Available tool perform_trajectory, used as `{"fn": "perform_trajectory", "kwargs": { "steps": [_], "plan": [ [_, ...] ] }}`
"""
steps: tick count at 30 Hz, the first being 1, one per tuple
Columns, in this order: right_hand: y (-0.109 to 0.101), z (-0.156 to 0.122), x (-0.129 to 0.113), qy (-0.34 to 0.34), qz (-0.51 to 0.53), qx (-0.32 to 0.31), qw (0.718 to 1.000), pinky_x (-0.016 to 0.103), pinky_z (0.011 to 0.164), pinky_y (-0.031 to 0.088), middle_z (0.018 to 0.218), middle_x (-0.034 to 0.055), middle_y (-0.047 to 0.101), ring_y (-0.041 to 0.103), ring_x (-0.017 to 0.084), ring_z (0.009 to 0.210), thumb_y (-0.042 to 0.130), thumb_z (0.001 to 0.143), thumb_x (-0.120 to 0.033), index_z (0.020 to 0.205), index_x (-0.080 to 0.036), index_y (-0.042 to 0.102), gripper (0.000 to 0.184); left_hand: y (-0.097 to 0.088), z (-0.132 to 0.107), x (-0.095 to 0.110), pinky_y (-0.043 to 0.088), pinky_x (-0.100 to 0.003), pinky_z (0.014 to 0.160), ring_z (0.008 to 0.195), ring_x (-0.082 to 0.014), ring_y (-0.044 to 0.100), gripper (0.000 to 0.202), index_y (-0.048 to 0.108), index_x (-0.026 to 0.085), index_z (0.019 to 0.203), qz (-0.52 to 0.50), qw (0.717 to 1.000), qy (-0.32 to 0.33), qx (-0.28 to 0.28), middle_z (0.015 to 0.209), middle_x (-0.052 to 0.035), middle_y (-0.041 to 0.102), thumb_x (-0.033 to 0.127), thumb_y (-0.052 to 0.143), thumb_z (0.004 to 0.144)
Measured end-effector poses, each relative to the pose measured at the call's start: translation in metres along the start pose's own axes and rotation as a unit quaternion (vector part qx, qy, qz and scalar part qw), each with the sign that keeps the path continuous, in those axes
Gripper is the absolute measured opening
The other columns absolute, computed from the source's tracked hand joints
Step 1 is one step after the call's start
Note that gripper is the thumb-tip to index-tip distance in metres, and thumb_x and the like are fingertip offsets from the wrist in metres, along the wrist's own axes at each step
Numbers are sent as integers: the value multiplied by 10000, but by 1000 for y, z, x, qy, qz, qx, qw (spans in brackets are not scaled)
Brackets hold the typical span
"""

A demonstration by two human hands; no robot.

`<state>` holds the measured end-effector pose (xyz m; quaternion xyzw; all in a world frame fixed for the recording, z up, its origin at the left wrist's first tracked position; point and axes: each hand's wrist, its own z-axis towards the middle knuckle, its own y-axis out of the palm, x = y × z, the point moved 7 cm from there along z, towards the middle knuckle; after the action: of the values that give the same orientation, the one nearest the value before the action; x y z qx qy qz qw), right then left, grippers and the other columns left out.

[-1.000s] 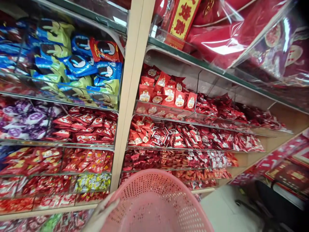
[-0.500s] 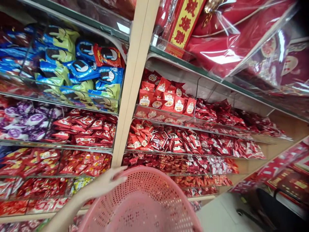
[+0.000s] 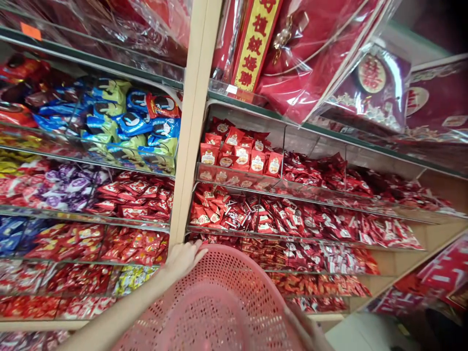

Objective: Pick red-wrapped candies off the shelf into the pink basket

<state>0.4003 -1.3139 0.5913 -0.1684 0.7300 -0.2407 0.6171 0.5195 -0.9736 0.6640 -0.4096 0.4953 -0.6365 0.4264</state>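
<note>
A pink perforated plastic basket point(image 3: 223, 307) fills the bottom centre of the view, its inside showing no goods. My left hand point(image 3: 185, 258) grips its far left rim, fingers curled over the edge, the bare forearm running down to the lower left. My right hand point(image 3: 305, 329) shows only partly at the basket's right rim, blurred, fingers seemingly on the edge. In front stand shop shelves packed with wrapped snacks.
A beige upright post point(image 3: 188, 131) divides two shelf bays. Blue and green packets point(image 3: 124, 124) and purple packets point(image 3: 69, 183) lie on the left, red packets point(image 3: 278, 214) on the right. Red bagged goods point(image 3: 321, 53) and a red-gold banner point(image 3: 254, 44) hang above.
The basket has risen and come closer to the shelves. My left hand slid up along its rim, and my right hand has come into view at the right edge. The view tilted slightly.
</note>
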Motion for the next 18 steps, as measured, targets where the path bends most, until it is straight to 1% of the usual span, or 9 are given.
{"fn": "perform_trajectory", "kwargs": {
  "steps": [2,5,7,8,10,11,13,16,18],
  "plan": [
    [-17,16,-33,-29,-12,14,999,381,948,453,1210,100,594,521,288,1156,487,683,-662,1154,-229,568,645,0,-3,1,503,-415,645,787,-325,677,537,537,183,1081,4,1000,1,11,845,-142,713,501,140,908],
    [-28,39,-118,-165,-57,58,983,352,911,461,1133,115,624,570,234,1076,455,807,-550,1206,-189,494,539,-2,-6,1,503,-387,642,775,-304,682,515,545,202,1034,5,1000,0,19,816,-116,719,505,148,909],
    [-19,48,-184,-286,-128,93,945,363,892,447,1061,94,638,580,221,994,471,842,-460,1154,-190,530,417,-3,-6,0,501,-376,636,772,-299,684,508,550,202,1019,5,1000,-1,22,807,-113,720,502,155,910],
    [-9,51,-214,-344,-177,98,917,369,889,431,1051,84,633,563,219,982,466,862,-404,1119,-196,554,343,-3,-6,0,501,-371,631,768,-298,684,505,554,200,1008,5,1000,-2,22,801,-113,719,499,158,910],
    [12,60,-262,-420,-273,104,859,372,860,410,1023,79,629,530,224,951,449,886,-309,1080,-192,577,260,-3,-5,0,498,-360,622,759,-293,686,501,563,194,988,6,1000,-3,23,794,-115,718,491,167,912],
    [22,66,-278,-434,-319,108,835,372,838,402,1004,84,628,518,228,934,448,888,-279,1050,-185,589,234,-3,-5,0,498,-355,618,755,-292,687,498,567,193,982,6,1000,-4,24,792,-116,718,487,171,912],
    [38,81,-298,-438,-405,115,794,378,792,387,980,105,619,496,248,928,479,878,-290,1006,-176,598,209,-4,-4,0,497,-353,604,744,-293,687,494,573,188,985,6,1000,-4,23,784,-118,718,478,179,914],
    [53,100,-304,-426,-488,115,753,388,768,363,970,130,603,471,273,946,542,844,-362,970,-167,598,239,-3,-3,0,497,-352,602,746,-293,687,493,574,185,999,4,1000,-4,23,789,-120,718,479,188,912],
    [56,110,-300,-419,-506,119,744,386,773,351,976,135,598,466,274,954,553,837,-376,980,-165,594,258,-3,-2,0,498,-355,615,755,-289,686,500,570,181,1006,2,1000,-3,24,805,-122,718,481,181,913]
  ]
}}
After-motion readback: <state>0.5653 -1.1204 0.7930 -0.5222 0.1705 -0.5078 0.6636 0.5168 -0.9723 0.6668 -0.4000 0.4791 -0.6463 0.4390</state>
